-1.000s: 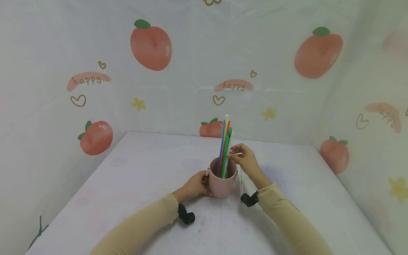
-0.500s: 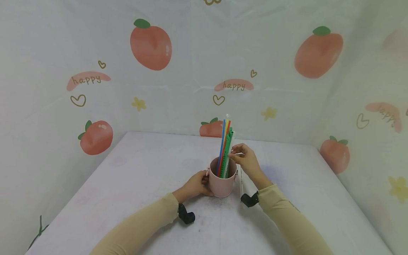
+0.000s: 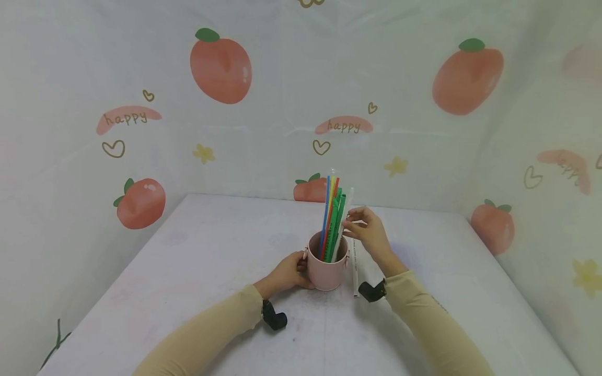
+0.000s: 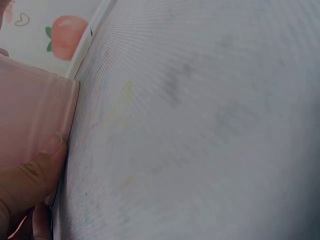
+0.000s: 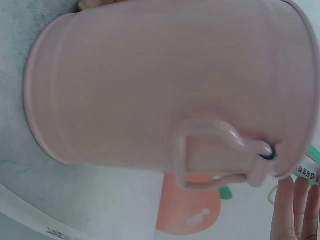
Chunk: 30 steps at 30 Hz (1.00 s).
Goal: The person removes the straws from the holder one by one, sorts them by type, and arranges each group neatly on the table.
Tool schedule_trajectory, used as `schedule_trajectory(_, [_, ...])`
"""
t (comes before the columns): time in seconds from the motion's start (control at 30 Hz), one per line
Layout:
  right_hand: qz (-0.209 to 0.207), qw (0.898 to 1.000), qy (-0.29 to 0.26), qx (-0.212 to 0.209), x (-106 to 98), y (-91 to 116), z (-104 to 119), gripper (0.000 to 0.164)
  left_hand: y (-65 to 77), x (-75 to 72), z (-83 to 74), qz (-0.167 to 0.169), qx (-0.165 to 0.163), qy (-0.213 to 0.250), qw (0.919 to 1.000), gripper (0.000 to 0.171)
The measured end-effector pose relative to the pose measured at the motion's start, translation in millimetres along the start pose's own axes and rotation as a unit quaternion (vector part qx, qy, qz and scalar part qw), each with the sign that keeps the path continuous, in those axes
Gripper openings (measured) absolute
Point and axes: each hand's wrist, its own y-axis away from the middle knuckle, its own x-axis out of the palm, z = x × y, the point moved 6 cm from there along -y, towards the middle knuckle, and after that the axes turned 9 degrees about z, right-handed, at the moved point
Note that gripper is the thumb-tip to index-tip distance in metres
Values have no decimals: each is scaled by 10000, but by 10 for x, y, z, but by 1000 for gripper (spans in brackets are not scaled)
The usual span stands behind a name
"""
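Observation:
A pink bucket (image 3: 324, 275) with small side handles stands upright on the table, and my left hand (image 3: 284, 272) grips its left side. In the left wrist view the thumb (image 4: 37, 175) presses low on the bucket wall. Blue, yellow and red sticks (image 3: 326, 209) and green printed sticks (image 3: 333, 224) lean together inside. At the right rim, my right hand (image 3: 369, 235) pinches a long white stick (image 3: 350, 198) whose lower end is in the bucket. The right wrist view shows the bucket side up close, with fingers (image 5: 285, 210) beside a green-and-white printed stick (image 5: 308, 169).
Another white printed stick (image 3: 355, 277) lies on the table (image 3: 226, 245) just right of the bucket. Behind and at both sides hangs a pale curtain (image 3: 282, 78) with peach prints. A dark green twig-like thing (image 3: 58, 339) shows at the far left.
My right hand has shifted slightly right. The white stick it pinches now leans away from the green ones, its top further right. The left hand and bucket have stayed in place.

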Motion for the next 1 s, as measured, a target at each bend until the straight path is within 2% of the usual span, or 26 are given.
schedule_trajectory(0.23, [-124,9997,-167,-95,-121,-22,127,38,23,-7,-24,14,61,22,10000,76])
schedule_trajectory(0.43, [-363,9986,-180,-338,-236,-37,307,33,20,-3,-21,21,2,-34,10000,76])
schedule_trajectory(0.67, [-574,9958,-472,-526,-371,-32,453,25,14,4,-12,23,-43,-45,10000,78])
schedule_trajectory(1.0, [-860,9880,-948,-859,-575,-43,673,39,25,-10,-36,26,53,-42,10000,76])
